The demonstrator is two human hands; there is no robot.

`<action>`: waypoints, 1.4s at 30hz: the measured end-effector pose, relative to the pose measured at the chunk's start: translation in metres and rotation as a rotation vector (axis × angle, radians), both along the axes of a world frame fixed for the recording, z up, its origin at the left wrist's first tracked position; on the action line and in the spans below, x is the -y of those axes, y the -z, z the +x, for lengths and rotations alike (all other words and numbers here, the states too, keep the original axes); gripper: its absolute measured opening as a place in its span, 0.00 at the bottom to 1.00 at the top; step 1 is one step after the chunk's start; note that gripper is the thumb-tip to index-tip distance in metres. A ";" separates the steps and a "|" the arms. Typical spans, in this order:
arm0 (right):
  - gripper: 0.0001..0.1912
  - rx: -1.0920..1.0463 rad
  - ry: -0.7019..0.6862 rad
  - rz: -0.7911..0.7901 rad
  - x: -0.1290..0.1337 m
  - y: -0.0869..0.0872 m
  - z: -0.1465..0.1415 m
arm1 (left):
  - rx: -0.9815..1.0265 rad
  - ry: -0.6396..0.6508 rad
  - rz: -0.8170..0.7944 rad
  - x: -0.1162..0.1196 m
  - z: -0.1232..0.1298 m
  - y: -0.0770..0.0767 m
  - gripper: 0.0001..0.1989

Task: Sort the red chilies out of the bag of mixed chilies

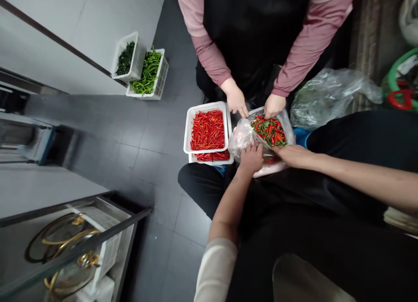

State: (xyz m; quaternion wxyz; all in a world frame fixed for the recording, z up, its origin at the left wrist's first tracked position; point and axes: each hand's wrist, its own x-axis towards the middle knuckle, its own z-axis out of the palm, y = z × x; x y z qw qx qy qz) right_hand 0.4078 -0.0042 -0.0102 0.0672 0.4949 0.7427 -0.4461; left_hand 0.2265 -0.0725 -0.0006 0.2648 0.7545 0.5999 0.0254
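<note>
Near the lap, left hand: the left hand lies on the bunched side of the plastic bag, fingers half bent and slightly apart; whether they pinch it, I cannot tell.
Right hand: the right hand has its fingers nearly closed on the near right edge of the same bag.
Mixed chillies: the red and green chillies are inside the open bag, between the two people.
Near left: gold-rimmed lids are on a metal rack.
Red chillies: just left of the bag, they fill two stacked white baskets.
Co-worker: across the bag, one hand is at its far edge; the other hand touches the chillies.
Right side: a crumpled clear bag lies beside the co-worker.
Far left: green chillies and dark green peppers are in two white crates.
</note>
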 end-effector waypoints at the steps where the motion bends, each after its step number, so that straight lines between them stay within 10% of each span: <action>1: 0.15 0.015 -0.031 0.009 0.009 0.002 0.009 | -0.060 0.036 -0.052 0.003 0.004 0.004 0.21; 7: 0.26 -0.007 -0.238 0.011 0.029 -0.002 0.014 | -0.143 -0.001 0.038 0.007 0.020 -0.006 0.18; 12: 0.07 0.013 -0.158 -0.037 0.008 0.000 0.004 | -0.191 0.109 0.052 0.000 0.034 -0.003 0.17; 19: 0.17 0.469 -0.037 0.191 -0.033 0.008 -0.011 | -0.240 0.123 -0.040 0.027 0.045 0.021 0.16; 24: 0.15 0.416 0.003 0.184 -0.031 0.030 -0.027 | -0.140 0.025 -0.142 0.026 0.042 0.016 0.17; 32: 0.15 -0.410 0.571 -0.501 -0.013 0.018 -0.007 | 0.351 -0.532 -0.058 0.016 0.031 0.021 0.15; 37: 0.10 -0.631 0.805 -0.877 -0.002 0.009 -0.009 | 0.599 -0.593 -0.122 0.010 0.036 0.027 0.09; 42: 0.05 -0.708 0.858 -0.888 -0.002 0.013 -0.006 | 0.889 -0.664 -0.354 0.009 0.035 0.024 0.08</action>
